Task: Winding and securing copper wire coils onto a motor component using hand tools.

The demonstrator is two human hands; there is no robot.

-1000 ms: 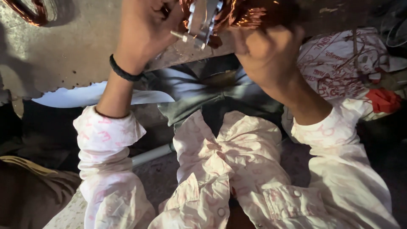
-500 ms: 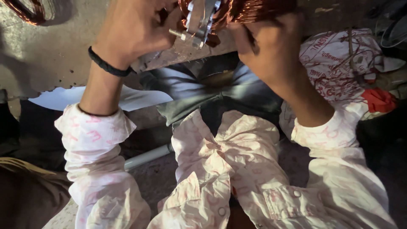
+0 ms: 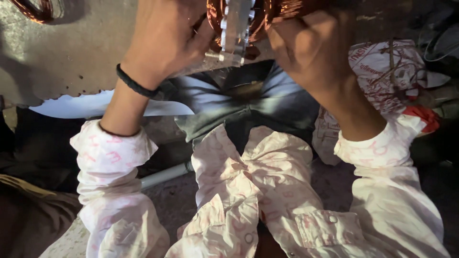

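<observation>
At the top edge a metal core (image 3: 236,28) wound with copper wire coils (image 3: 282,9) rests on the rim of a grey worktable (image 3: 71,52). My left hand (image 3: 165,40), a black band on its wrist, grips the core's left side, fingers curled against the coil. My right hand (image 3: 311,48) presses on the coil at the right side, fingers closed around it. Much of the piece is cut off by the frame's top. Both sleeves are pale with pink print.
Another loop of copper wire (image 3: 33,9) lies at the table's far left. A white sheet (image 3: 95,105) sticks out under the table edge. A printed white bag (image 3: 387,71) with a red scrap (image 3: 420,117) sits at right. A grey pipe (image 3: 165,174) lies on the floor.
Both hands and the wound core have shifted slightly left and up in the view. The grip on the piece stays the same.
</observation>
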